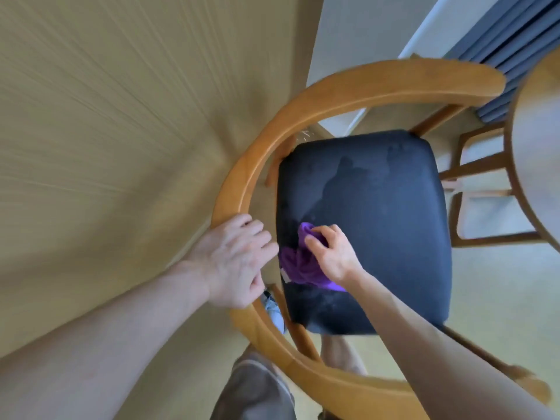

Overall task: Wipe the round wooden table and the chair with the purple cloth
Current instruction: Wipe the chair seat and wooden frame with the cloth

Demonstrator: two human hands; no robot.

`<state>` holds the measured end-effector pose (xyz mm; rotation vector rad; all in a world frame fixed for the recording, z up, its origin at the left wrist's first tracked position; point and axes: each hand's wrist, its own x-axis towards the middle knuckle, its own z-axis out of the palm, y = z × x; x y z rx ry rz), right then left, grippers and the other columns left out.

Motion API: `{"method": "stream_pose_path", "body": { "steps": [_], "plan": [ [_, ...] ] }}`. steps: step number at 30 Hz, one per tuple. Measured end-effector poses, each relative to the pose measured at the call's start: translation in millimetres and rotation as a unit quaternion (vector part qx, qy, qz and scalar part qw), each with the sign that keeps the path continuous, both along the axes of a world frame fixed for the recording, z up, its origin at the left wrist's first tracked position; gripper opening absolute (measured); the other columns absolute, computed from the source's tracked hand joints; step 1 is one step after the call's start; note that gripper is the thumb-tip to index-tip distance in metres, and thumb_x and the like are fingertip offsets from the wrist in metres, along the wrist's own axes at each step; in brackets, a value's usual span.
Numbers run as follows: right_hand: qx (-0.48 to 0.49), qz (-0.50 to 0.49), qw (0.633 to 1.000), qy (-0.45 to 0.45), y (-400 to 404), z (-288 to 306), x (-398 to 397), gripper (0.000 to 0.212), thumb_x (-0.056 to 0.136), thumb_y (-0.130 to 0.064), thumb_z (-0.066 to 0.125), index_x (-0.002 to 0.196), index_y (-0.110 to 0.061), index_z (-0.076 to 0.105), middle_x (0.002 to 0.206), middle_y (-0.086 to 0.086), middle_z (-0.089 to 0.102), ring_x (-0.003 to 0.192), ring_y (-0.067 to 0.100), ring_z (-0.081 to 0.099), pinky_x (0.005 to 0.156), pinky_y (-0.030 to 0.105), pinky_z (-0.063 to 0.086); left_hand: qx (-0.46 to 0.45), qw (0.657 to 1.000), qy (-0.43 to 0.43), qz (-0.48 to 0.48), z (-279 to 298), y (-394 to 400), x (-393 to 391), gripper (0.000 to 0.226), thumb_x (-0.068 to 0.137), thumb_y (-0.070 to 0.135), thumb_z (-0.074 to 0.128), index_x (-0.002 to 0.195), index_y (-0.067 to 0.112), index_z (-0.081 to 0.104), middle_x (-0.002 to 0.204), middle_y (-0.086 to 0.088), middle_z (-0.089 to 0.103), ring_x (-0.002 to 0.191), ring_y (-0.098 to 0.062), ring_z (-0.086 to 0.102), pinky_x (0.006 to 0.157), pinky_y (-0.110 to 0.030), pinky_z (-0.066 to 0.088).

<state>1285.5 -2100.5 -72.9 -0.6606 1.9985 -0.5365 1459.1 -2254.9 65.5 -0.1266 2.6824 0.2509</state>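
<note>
Head view: your right hand clenches the cloth on the seat; loose folds beneath your grip may bunch and skip patches.

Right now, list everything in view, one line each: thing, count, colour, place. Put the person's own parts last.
chair: one, orange-brown curved wooden frame, centre.
seat cushion: one, dark navy, inside the frame.
purple cloth: one, purple, bunched on the cushion's near-left part.
round wooden table: one, brown, right edge, partly out of frame.
second chair: one, brown frame, pale seat, under the table.
curtain: one, grey-blue, top right.
wall: one, beige, left.
left hand: one, gripping the chair frame.
right hand: one, pressing the cloth.
</note>
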Motion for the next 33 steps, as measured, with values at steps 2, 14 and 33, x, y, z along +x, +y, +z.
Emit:
{"method": "stream_pose_path", "body": {
  "steps": [2, 14, 33],
  "plan": [
    [-0.027, -0.082, 0.995, -0.043, 12.1, 33.6, 5.5, 0.041, 0.095, -0.049, 0.043, 0.105, -0.019, 0.071, 0.105, -0.008, 0.057, 0.101, 0.005, 0.054, 0.081, 0.004, 0.033, -0.001, 1.0, 0.015, 0.002, -5.6, 0.1, 4.1, 0.032, 0.077, 0.039, 0.042, 0.092, 0.019, 0.062, 0.086, -0.001, 0.062, 0.085, -0.025, 0.056, 0.095, -0.044, 0.046],
    [-0.164, -0.027, 0.984, 0.071, 108.4, 202.5, 21.2, 0.042, 0.079, 0.009, 0.065, 0.105, -0.024, 0.069, 0.106, -0.016, 0.057, 0.104, 0.006, 0.056, 0.08, 0.019, 0.054, 0.393, 0.852, 0.031, 0.343, 32.3, 68.6, -34.3, 0.083, 0.087, 0.012, 0.072, 0.157, 0.04, 0.037, 0.168, 0.008, 0.027, 0.154, -0.015, 0.022, 0.124, -0.033, 0.02],
    [-0.056, -0.066, 0.996, 0.03, 352.7, 196.0, 12.0, 0.025, 0.092, -0.042, 0.068, 0.104, -0.021, 0.06, 0.094, -0.001, 0.051, 0.093, 0.02, 0.052, 0.084, 0.037, 0.043, 0.23, 0.929, -0.024, 0.289, 74.8, 314.4, -62.8, 0.018, 0.1, 0.025, 0.063, 0.097, 0.034, 0.048, 0.104, 0.008, 0.062, 0.093, -0.019, 0.058, 0.079, -0.035, 0.045]
  ]
}}
